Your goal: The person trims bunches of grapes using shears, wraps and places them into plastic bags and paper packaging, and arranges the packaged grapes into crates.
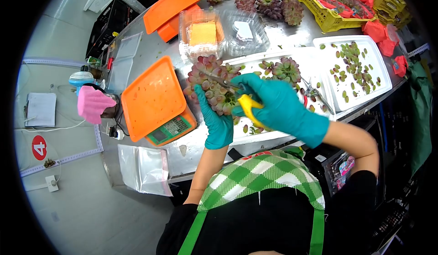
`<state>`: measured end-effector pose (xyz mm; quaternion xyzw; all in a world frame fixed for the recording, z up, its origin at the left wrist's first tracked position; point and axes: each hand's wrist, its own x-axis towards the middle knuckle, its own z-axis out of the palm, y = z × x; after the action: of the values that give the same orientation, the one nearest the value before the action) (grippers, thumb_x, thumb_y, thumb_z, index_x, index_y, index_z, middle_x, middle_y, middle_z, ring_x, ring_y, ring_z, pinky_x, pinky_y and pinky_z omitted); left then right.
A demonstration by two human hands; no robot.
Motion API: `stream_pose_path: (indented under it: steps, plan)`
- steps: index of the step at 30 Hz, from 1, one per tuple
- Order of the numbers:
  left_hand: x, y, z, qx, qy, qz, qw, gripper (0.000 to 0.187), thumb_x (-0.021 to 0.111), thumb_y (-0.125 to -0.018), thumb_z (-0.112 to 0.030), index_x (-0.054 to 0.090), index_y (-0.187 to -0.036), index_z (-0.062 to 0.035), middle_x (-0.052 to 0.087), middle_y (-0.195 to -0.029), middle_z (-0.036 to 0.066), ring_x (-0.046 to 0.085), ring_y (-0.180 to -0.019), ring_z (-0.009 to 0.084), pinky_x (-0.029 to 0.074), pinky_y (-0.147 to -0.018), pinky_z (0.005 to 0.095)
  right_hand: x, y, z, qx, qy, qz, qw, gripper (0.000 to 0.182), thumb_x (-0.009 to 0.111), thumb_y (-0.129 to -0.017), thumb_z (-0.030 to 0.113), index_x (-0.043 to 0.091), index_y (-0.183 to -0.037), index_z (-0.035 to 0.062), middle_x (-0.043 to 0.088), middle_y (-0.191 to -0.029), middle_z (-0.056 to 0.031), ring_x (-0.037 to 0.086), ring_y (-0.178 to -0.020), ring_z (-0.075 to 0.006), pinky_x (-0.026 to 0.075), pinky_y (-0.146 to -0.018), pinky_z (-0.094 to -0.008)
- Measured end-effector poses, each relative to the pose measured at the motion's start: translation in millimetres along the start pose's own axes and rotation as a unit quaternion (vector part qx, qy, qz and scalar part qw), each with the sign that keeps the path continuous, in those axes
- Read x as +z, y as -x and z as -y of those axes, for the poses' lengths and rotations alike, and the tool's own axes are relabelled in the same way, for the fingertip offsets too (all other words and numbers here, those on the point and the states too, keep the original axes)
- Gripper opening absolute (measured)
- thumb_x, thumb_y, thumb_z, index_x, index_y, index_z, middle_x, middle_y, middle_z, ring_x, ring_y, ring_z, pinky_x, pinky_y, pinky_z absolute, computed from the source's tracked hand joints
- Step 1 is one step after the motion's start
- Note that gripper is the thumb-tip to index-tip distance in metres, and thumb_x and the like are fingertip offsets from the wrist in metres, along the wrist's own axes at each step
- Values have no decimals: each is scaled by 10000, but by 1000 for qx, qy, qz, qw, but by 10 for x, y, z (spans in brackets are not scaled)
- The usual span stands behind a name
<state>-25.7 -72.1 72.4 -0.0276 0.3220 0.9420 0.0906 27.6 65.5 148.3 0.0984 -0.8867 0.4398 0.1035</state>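
Observation:
In a teal glove, my left hand (218,126) is closed around the underside of a green and pink rosette succulent (209,78), held up over the table. My right hand (285,111), gloved alike, grips yellow-handled scissors (249,108) whose metal blades lie across the plant's leaves. Below both hands is a white tray (269,137) with loose leaves in it. Another succulent (287,70) sits in that tray, beside metal pruners (313,92) with a bit of red on the handle.
An orange scale (155,97) stands left of my hands, plastic bags (143,168) in front of it. Clear clamshell boxes (246,33) lie behind. To the right, a second white tray (353,97) holds loose leaves. Further back are purple succulents (269,5) and a yellow crate (337,23).

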Motion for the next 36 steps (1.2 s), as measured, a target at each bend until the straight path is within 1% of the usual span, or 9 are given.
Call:
stream_pose_path:
  steps: [9, 13, 17, 21, 23, 26, 30, 31, 36]
  plan:
    - [0, 99, -49, 45, -58, -25, 997, 523, 474, -829, -415, 350, -1225, -97, 443, -1190, 70, 480, -1037, 190, 414, -884, 308, 481, 30, 48, 101, -64, -110, 987, 381, 640, -696, 190, 478, -1031, 105, 615, -803, -65, 608, -640, -218, 472, -543, -305]
    - [50, 72, -46, 73, -42, -23, 996, 522, 465, -835, -409, 344, -1229, -89, 428, -1206, 85, 455, -1075, 211, 395, -910, 321, 529, 3, -67, 157, -264, -97, 947, 339, 636, -717, 67, 492, -1020, 28, 576, -829, -35, 517, -671, -62, 444, -589, -207]
    - [163, 116, -119, 25, -5, 9, 1000, 540, 461, -842, -393, 302, -1258, -90, 382, -1254, 87, 394, -1142, 223, 344, -959, 357, 323, 4, -11, 174, -399, -53, 899, 332, 603, -724, 22, 482, -1033, 26, 538, -779, -10, 486, -614, -46, 415, -528, -197]
    - [53, 47, -176, -18, 27, 3, 999, 538, 457, -846, -384, 292, -1270, -96, 363, -1273, 81, 371, -1162, 227, 324, -975, 371, -153, 69, 3, 38, -46, -23, 998, 470, 646, -667, 67, 491, -1108, 119, 579, -877, -58, 560, -764, -135, 450, -656, -262]
    - [2, 20, -173, -18, 36, -2, 999, 532, 456, -847, -380, 297, -1268, -97, 363, -1273, 86, 369, -1164, 232, 320, -979, 384, -376, 54, -46, -126, 260, 10, 957, 545, 667, -622, 74, 490, -1133, 141, 559, -830, -43, 559, -740, -167, 450, -638, -289]
    - [-21, 13, -154, -14, 39, 5, 999, 523, 438, -852, -388, 300, -1266, -98, 365, -1271, 87, 370, -1165, 233, 324, -976, 392, -411, 107, -131, -108, 385, 61, 914, 728, 689, -547, 87, 433, -1215, 221, 513, -751, -26, 525, -721, -206, 431, -581, -308]
    - [-8, 2, -144, -38, 54, 42, 997, 522, 412, -857, -411, 300, -1265, -104, 364, -1271, 89, 373, -1163, 233, 330, -973, 394, -290, 103, -176, -128, 430, 47, 893, 692, 670, -582, 94, 431, -1218, 228, 485, -718, -18, 524, -689, -195, 430, -563, -308]
    - [21, 27, -157, -41, 47, 38, 997, 523, 407, -858, -416, 302, -1264, -105, 364, -1271, 88, 373, -1163, 232, 331, -973, 392, -272, 87, -173, -143, 442, 41, 885, 436, 532, -703, 108, 493, -1134, 163, 499, -694, -8, 528, -649, -158, 442, -555, -282]
    - [15, 68, -137, -40, 34, -4, 999, 520, 414, -857, -413, 306, -1261, -104, 368, -1266, 88, 380, -1157, 224, 337, -968, 387, -253, 49, -130, -146, 466, 69, 870, 530, 576, -691, 134, 438, -1200, 177, 489, -709, -23, 521, -649, -181, 431, -541, -300]
